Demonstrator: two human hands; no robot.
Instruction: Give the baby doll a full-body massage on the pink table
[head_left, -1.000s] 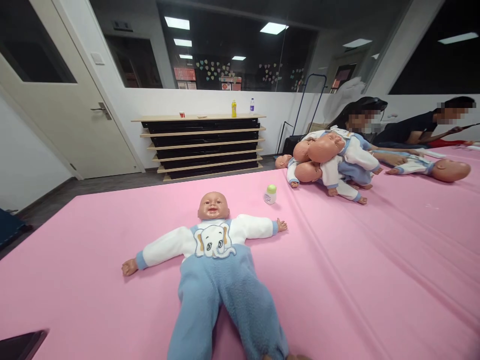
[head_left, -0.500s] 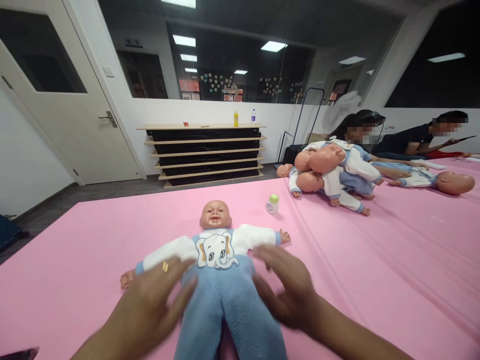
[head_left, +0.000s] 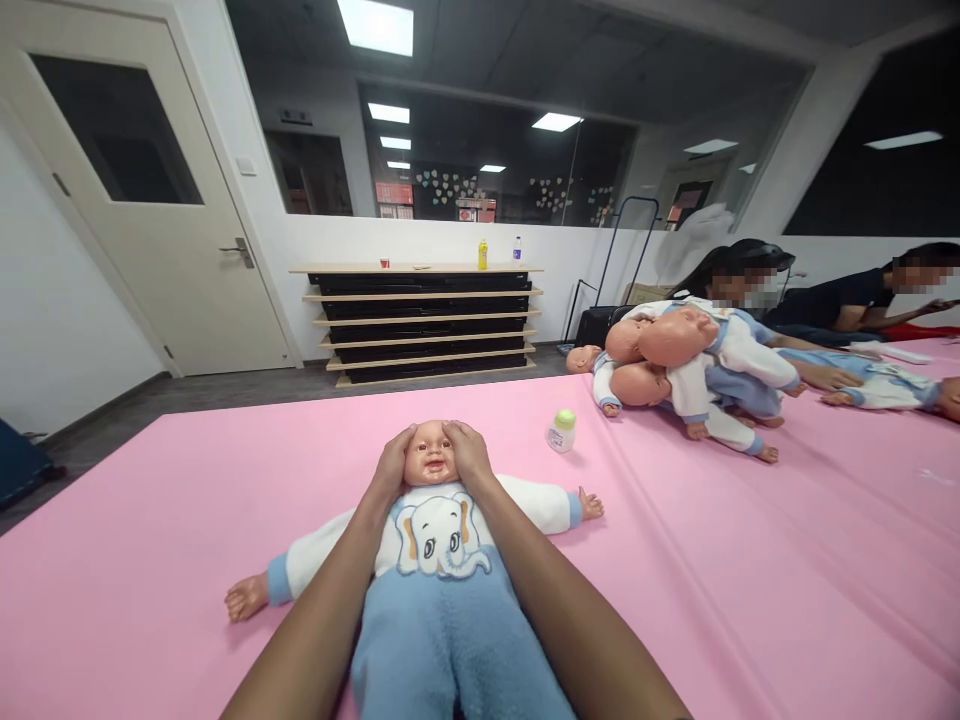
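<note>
A baby doll in a white and blue elephant outfit lies on its back on the pink table cover, arms spread. Its head is clasped between my two hands. My left hand curves along the head's left side in view, fingers reaching to the forehead. On the opposite side my right hand is cupped the same way. The doll's face shows between them; its ears are hidden under my palms. A small white bottle with a green cap stands to the right of the head.
Several more dolls are heaped at the right back. Behind them are two people; one person's hand touches another doll. Beyond the table stands a low stack of boards carrying a yellow bottle. A door is at left.
Both my hands have moved forward from above the doll's belly to its head and now clasp it from both sides. The camera view has tilted slightly up.
</note>
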